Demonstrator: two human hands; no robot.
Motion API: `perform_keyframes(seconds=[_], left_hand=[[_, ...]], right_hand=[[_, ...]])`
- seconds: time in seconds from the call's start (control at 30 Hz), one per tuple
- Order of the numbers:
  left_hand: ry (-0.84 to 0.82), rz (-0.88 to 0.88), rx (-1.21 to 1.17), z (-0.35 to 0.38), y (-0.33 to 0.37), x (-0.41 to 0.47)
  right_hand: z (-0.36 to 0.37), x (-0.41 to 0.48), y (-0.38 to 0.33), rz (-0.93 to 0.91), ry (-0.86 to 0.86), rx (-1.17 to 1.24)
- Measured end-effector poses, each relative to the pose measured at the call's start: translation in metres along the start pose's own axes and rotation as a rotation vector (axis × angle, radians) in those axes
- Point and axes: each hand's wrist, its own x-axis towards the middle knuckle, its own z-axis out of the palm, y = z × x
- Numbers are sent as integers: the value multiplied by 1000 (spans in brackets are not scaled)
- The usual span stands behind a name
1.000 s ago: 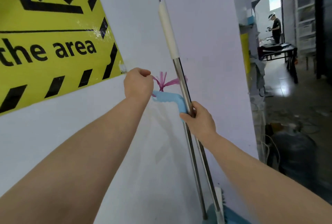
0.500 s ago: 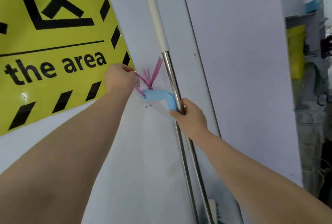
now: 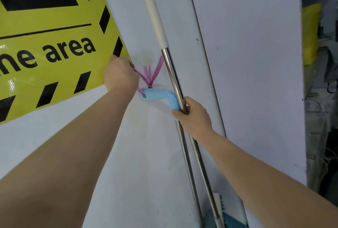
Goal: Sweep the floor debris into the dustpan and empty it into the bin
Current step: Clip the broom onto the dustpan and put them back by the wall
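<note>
1. Well left of the broom pole [image 3: 172, 74], we've got the yellow sign [image 3: 54, 44] on the wall.
2. Just left of the pole, our left hand [image 3: 120, 75] is curled tight, pinching a strand of the pink string [image 3: 150, 74].
3. That string loops through the blue dustpan handle [image 3: 159, 96], which touches the pole's left side.
4. On the pole itself, our right hand [image 3: 193, 116] wraps round pole and handle together.

Pale grey wall panel [image 3: 142, 154], upright. Against it:
- yellow warning sign [image 3: 54, 26] with black stripes and lettering, flat, upper left
- knotted pink plastic string [image 3: 148, 74], just beside the sign's corner
- light-blue plastic dustpan handle [image 3: 157, 96], tied to the string
- white-gripped steel broom pole [image 3: 155, 13], leaning alongside
</note>
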Motion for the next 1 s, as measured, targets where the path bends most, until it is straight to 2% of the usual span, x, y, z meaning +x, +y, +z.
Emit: perform_keyframes(seconds=[0.17,0.4,0.67,0.83,1.0], left_hand=[[-25,15,93,-1,-3,-9],[-74,-60,25,0,-5,-24],[-112,-197,-229,6,5,-59],[-145,-190,-369,13,9,-89],[-182,-169,-647,30,6,-116]], right_hand=[[3,-7,5,11,-27,-10],[5,-18,19,36,-81,-47],[3,-24,21,51,-125,-114],[6,-34,31,85,-122,-65],[11,-48,42,67,-109,-43]])
